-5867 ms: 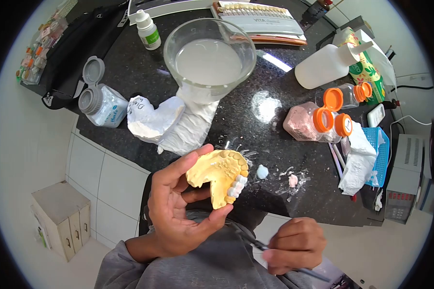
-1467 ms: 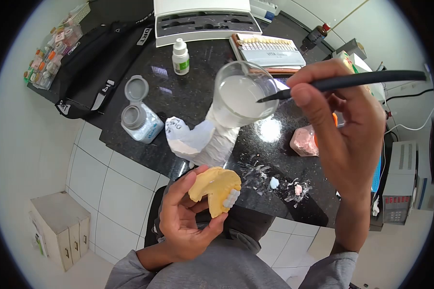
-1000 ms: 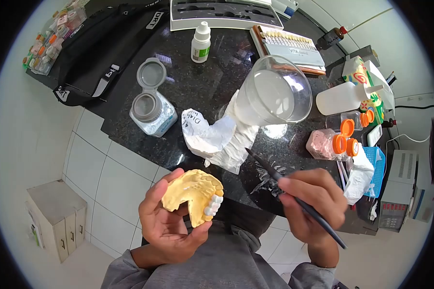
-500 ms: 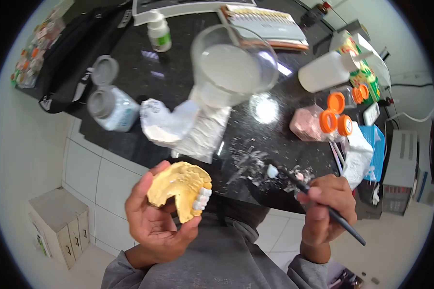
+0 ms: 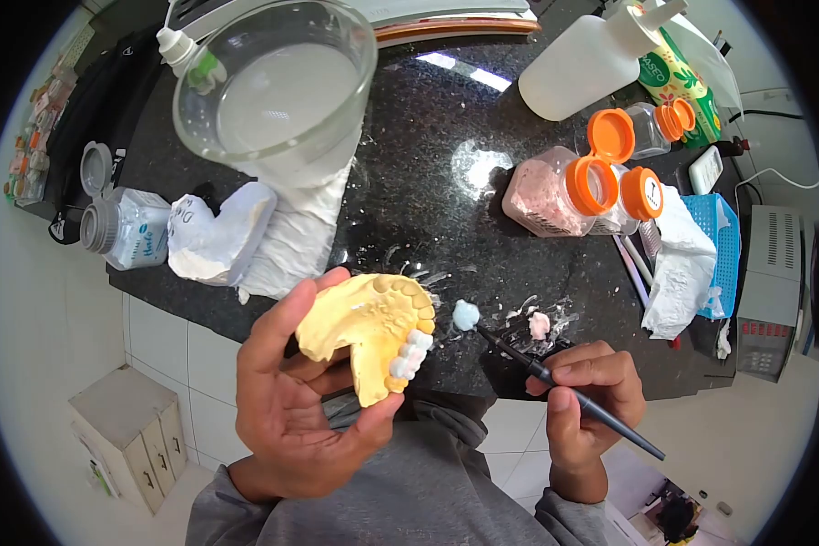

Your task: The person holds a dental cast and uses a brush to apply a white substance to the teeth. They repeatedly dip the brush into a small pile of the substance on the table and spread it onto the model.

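Note:
My left hand (image 5: pixel 287 419) holds a yellow dental cast (image 5: pixel 355 314) by its edges, fingers behind it and thumb at its lower end. A row of white tooth build-ups (image 5: pixel 412 355) stands on the cast's right side. In my right hand (image 5: pixel 596 387), a slim dark brush (image 5: pixel 628 434) is gripped like a pen. Its tip points at the dark tabletop, right beside a small pale blue blob of paste (image 5: pixel 466 316). A pink blob (image 5: pixel 539 326) lies to the right of it, among whitish smears.
A glass bowl (image 5: pixel 359 82) of cloudy liquid stands on folded tissue (image 5: pixel 305 223) at back left. Left of the tissue are a white plaster cast (image 5: pixel 214 241) and an opened jar (image 5: pixel 141 227). Orange-lidded jars with pink powder (image 5: pixel 541 196), a white bottle (image 5: pixel 578 68) and a blue basket (image 5: pixel 726 259) occupy the right.
The view has come closer to the table, and its objects have shifted in frame. The brush tip now sits lower, close beside the blue blob. Both hands keep their holds.

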{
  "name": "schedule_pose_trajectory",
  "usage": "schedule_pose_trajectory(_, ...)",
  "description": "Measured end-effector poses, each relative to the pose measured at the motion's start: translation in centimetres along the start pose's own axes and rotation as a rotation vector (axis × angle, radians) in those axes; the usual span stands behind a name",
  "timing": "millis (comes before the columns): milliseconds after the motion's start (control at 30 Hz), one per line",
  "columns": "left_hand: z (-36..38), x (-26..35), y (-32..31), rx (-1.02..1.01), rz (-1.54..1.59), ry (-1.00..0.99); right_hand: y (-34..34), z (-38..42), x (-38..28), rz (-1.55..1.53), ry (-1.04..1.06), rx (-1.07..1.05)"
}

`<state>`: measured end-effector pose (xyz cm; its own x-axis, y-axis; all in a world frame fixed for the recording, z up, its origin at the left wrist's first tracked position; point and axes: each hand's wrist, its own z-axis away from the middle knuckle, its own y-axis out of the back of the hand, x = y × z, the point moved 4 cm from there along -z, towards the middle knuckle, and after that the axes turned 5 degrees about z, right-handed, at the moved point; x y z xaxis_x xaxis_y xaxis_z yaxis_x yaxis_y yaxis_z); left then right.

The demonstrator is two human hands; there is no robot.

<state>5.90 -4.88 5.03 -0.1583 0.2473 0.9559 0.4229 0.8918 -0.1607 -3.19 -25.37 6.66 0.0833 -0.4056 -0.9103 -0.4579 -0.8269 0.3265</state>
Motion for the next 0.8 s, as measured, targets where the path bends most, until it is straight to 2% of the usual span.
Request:
schedule_pose_trajectory(333,0.3,-0.2,0.0,0.013,-0.032,-0.018,-0.1,-0.6,-0.3,0.105,0.017,-0.059)
schedule_pose_trajectory(433,0.3,-0.2,-0.1,0.016,-0.024,-0.015,-0.1,-0.7,-0.3,0.151,0.087,-0.088)
schedule_pose_trajectory(700,0.2,-0.3,-0.1,0.011,0.005,-0.015,0.4,-0.1,-0.4,-0.046,0.157,-0.042)
schedule_pose_trajectory(800,0.2,-0.2,0.0,0.001,0.016,-0.012,0.5,0.3,-0.9,-0.081,0.24,-0.124)
